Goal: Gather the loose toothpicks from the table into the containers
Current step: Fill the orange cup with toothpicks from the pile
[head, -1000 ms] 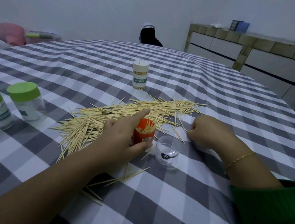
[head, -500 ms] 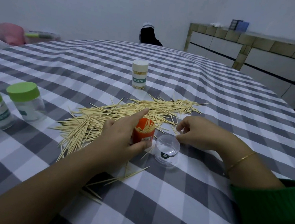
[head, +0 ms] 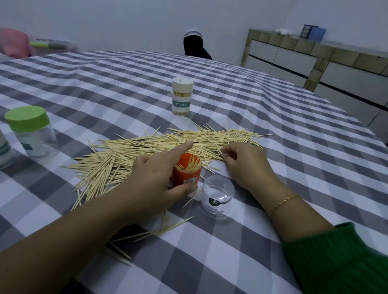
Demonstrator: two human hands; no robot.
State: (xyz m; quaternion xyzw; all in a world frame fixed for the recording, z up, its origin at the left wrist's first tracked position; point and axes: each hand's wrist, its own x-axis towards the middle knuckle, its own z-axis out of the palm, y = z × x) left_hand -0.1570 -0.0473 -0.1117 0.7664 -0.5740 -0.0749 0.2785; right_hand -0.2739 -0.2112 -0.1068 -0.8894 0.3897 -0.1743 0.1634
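A: White-capped tub (head: 181, 97) reads "TOOTHPICK", full. Orange container (head: 187, 172)?

B: Part-filled, left hand (head: 155, 178) gripping it. Right hand (head: 245, 164) fingers pinch at the loose toothpicks (head: 141, 149) on the table (head: 282, 135).

Pale matt wooden toothpicks (head: 156, 147) lie on checked cloth (head: 282, 135) beside a glossy clear plastic lid (head: 217, 196).
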